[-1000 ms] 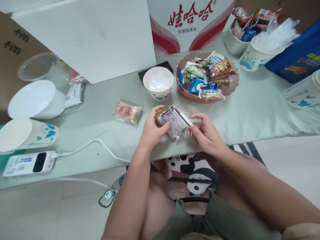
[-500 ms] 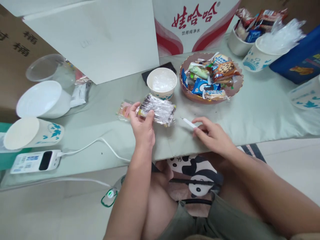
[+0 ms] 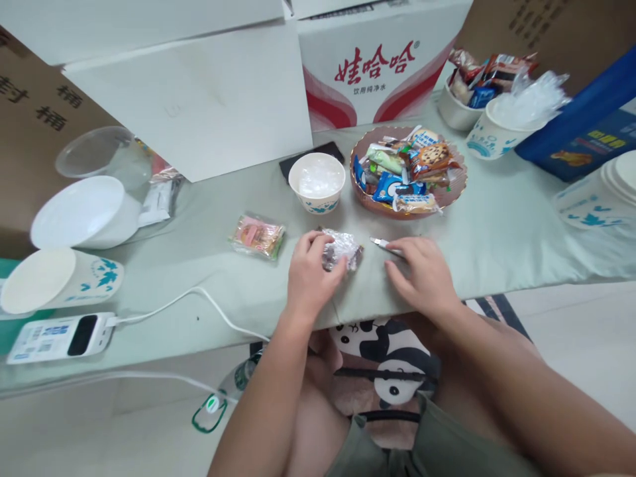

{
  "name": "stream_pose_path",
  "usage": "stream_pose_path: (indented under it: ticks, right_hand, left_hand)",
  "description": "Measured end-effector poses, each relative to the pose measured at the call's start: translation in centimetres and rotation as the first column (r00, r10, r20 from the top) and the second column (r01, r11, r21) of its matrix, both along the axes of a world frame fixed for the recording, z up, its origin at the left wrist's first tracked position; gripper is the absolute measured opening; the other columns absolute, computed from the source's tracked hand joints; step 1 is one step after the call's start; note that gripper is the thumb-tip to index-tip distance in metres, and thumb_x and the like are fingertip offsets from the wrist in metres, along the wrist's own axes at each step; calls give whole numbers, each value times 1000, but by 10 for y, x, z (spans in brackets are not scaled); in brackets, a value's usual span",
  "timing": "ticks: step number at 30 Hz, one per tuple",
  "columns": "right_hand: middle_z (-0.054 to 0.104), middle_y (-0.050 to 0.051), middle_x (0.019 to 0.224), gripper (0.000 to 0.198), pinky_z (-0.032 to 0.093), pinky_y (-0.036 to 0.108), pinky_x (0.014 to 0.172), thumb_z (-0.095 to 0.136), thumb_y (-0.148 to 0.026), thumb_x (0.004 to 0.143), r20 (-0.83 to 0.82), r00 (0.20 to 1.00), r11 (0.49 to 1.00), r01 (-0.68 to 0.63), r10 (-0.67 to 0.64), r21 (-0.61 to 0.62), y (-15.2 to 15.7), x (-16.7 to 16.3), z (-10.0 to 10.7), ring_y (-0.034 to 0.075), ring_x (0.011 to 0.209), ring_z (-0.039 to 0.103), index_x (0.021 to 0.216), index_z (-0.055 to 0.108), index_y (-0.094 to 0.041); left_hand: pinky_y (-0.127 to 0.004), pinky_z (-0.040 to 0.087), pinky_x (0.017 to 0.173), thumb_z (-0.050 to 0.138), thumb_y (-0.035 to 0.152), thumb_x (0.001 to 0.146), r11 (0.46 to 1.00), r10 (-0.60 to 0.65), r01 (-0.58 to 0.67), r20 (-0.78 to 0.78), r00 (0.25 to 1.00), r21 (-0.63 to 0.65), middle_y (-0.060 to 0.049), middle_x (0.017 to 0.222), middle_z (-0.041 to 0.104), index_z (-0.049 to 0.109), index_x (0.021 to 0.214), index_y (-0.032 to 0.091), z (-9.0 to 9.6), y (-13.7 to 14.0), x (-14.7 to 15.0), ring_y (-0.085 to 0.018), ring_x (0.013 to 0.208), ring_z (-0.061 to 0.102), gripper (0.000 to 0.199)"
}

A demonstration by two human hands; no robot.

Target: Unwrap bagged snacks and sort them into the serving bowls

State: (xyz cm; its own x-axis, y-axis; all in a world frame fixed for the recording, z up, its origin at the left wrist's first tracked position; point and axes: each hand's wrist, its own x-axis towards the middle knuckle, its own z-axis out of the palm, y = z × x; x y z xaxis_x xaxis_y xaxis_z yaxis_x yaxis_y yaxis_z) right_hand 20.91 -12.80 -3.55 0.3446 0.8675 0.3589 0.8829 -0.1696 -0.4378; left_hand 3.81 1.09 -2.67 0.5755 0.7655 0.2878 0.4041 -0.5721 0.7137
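Observation:
My left hand [image 3: 315, 271] curls round a small packet in clear, shiny plastic wrap [image 3: 342, 249], thumb on the near side and fingers over its left end. The packet rests at the table surface, partly hidden by the fingers. In my right hand [image 3: 422, 270] is a slim white utility knife [image 3: 381, 244], low over the cloth, its tip pointing left towards the packet. My fingers cover its rear end, with the thumb a little apart below. A pink and yellow wrapped packet [image 3: 257, 236] lies to the left of my left hand.
Behind the hands stand a paper bowl with plastic in it [image 3: 320, 204] and a pink bowl of wrapped snacks [image 3: 392, 211]. A dark phone-like slab [image 3: 293, 165] lies behind the paper bowl. Left are a paper cup [image 3: 94, 278] and a white device [image 3: 47, 341] with a cable. White cartons [image 3: 199, 106] line the back.
My left hand has moved right and down with the wrapped packet, away from the pink packet. My right hand has turned palm down and lowered the knife to the cloth. The view has tilted slightly.

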Motion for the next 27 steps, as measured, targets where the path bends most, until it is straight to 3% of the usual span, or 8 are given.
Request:
stream_pose_path:
  ticks: [3, 6, 12, 15, 17, 20, 23, 27]
  right_hand:
    - [73, 11, 107, 22, 49, 47, 91, 54, -27, 93, -78, 987, 990, -143, 142, -5, 6, -12, 0, 30, 104, 65, 111, 65, -23]
    - [73, 11, 111, 25, 50, 46, 92, 55, -24, 91, -152, 962, 972, -233, 227, -22, 12, -18, -3, 29, 105, 66, 115, 64, -23]
    - [70, 3, 78, 12, 52, 36, 75, 55, -27, 94, -331, 921, 978, -184, 207, 99, 15, -12, 7, 20, 75, 66, 85, 62, -23]
    - [76, 5, 95, 10, 56, 38, 85, 54, -27, 95, -427, 885, 978, -120, 184, 172, 11, -9, 15, 21, 91, 71, 97, 64, -25]
    - [74, 9, 118, 20, 55, 43, 96, 53, -26, 96, -422, 887, 971, -98, 185, 219, 9, -8, 15, 24, 111, 69, 113, 63, -26]
    - [68, 13, 135, 38, 50, 52, 107, 57, -26, 92, -318, 929, 972, -127, 187, 200, 10, -4, 10, 29, 126, 63, 130, 57, -25]
    - [66, 14, 138, 49, 48, 56, 108, 59, -26, 89, -215, 956, 978, -178, 198, 109, 14, -2, 2, 31, 126, 62, 138, 54, -24]
    - [68, 14, 130, 46, 52, 50, 100, 57, -25, 92, -181, 951, 968, -250, 252, 35, 22, -3, 1, 29, 116, 65, 139, 57, -22]
  left_hand:
    - [-42, 50, 95, 63, 24, 87, 999, 29, -29, 4, 1000, 15, -8, 102, 65, 66, 91, 22, 0, 2, -1, -25, 102, 64, 5]
    - [-47, 47, 102, 78, 35, 77, 996, -55, 60, -80, 995, 61, -11, 113, 64, 69, 95, 22, 0, 0, -1, -31, 112, 59, 24]
    - [-46, 45, 107, 79, 31, 78, 969, -241, 244, -64, 968, 37, -11, 120, 64, 73, 104, 24, 0, -5, -1, -29, 118, 56, 28]
    - [-42, 49, 98, 71, 30, 85, 986, -148, 153, 72, 986, -65, -9, 105, 68, 73, 90, 23, 2, -6, 7, -25, 104, 61, 10]
    - [-37, 51, 88, 66, 36, 89, 970, 5, 53, 239, 971, -238, -6, 93, 69, 71, 83, 22, 3, -6, 14, -22, 91, 63, 16]
    - [-33, 53, 84, 71, 46, 85, 821, 285, 68, 510, 811, -566, -2, 85, 69, 68, 82, 22, 5, -4, 22, -18, 85, 66, 24]
    - [-35, 55, 91, 78, 47, 76, 688, 431, 222, 635, 641, -691, -1, 89, 73, 66, 85, 23, 6, 0, 23, -19, 91, 71, 28]
    - [-38, 56, 93, 79, 49, 73, 565, 489, 297, 602, 631, -770, -4, 96, 76, 65, 89, 22, 8, 5, 17, -23, 102, 73, 34]
